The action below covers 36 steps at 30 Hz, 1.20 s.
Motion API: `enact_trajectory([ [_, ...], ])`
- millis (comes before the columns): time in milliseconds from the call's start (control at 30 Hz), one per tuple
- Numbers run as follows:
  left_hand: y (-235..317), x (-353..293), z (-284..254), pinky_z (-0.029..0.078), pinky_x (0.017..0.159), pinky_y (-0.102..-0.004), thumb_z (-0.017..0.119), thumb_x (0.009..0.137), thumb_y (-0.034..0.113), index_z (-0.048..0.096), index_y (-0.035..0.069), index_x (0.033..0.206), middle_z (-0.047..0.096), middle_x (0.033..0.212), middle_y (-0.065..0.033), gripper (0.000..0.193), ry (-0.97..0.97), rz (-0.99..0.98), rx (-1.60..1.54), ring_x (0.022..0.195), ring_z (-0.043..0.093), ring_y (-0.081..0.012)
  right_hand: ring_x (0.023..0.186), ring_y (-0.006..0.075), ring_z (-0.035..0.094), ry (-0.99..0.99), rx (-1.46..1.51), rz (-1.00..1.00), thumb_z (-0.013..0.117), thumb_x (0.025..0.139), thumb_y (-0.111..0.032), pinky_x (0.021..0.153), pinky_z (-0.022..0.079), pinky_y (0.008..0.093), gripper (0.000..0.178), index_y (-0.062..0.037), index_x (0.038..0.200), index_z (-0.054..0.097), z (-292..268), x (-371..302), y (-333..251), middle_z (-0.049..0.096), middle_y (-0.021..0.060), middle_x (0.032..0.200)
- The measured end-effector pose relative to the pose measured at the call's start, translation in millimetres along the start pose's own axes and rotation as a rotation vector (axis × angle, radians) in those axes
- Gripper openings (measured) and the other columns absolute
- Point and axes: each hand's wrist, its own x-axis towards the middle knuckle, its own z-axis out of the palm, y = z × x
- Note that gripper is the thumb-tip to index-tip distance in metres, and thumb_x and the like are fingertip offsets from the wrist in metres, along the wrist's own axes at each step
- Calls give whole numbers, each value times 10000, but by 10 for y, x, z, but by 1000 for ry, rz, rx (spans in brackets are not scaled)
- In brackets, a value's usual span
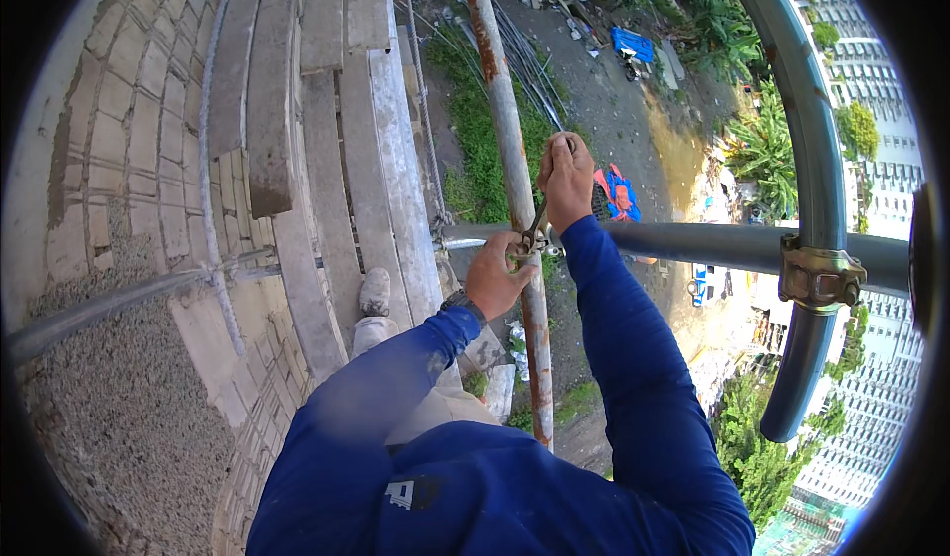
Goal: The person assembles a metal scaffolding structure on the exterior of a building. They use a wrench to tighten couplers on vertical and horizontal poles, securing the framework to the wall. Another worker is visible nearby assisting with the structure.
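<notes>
My right hand [567, 182] is closed round the upper part of a metal spanner [538, 220]. Its lower end meets a scaffold coupler [530, 251], partly hidden by my fingers, where a rusty scaffold pole [506, 111] crosses a grey horizontal tube [712, 242]. At that joint my left hand [495, 279] grips the coupler from the left side, thumb and fingers bent about it. A dark band circles the left wrist. Both arms wear long blue sleeves.
Wooden planks [381, 160] form a walkway on the left, where my shoe [375, 292] stands. Beyond them rises a tiled wall [129, 131]. At right, another grey tube [816, 140] carries a brass-coloured coupler [821, 276]. Far below lie ground, plants and a blue tarp [633, 45].
</notes>
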Motion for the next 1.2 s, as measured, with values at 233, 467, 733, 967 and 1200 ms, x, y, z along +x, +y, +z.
enact_trajectory([
  [233,-26,60,65,542,752,-374,851,804,171,595,36,1259,656,977,-102,539,42,33,-2,785,603,-208,517,62,365,-36,31,-15,478,1133,-266,449,319,255,209,-90,1037,538,-78,-52,93,438,-29,658],
  [467,-99,111,157,546,765,-364,845,817,161,599,28,1228,657,988,-94,497,89,57,47,816,625,-212,582,56,422,-34,-25,14,499,1121,-240,512,369,253,205,-60,1029,533,-52,-30,108,467,-32,692],
  [733,-61,111,210,542,768,-379,837,820,113,646,29,1152,649,993,-111,392,142,107,110,834,642,-248,583,47,419,-102,13,-104,501,1120,-217,514,362,241,191,-55,1025,534,-190,-248,61,487,-31,700],
  [967,-110,156,232,554,835,-371,823,807,75,662,18,1157,660,1008,-121,389,147,178,196,899,670,-249,575,54,410,-130,124,-215,507,1120,-217,515,365,248,195,-49,1026,537,-436,-465,9,482,-29,697],
  [1200,-296,132,215,561,838,-355,782,867,78,664,50,1224,644,1055,-90,377,53,101,-172,911,676,-196,855,137,546,-138,155,-348,500,1114,-372,849,467,336,366,-41,964,540,-885,-1461,158,592,49,871],
])
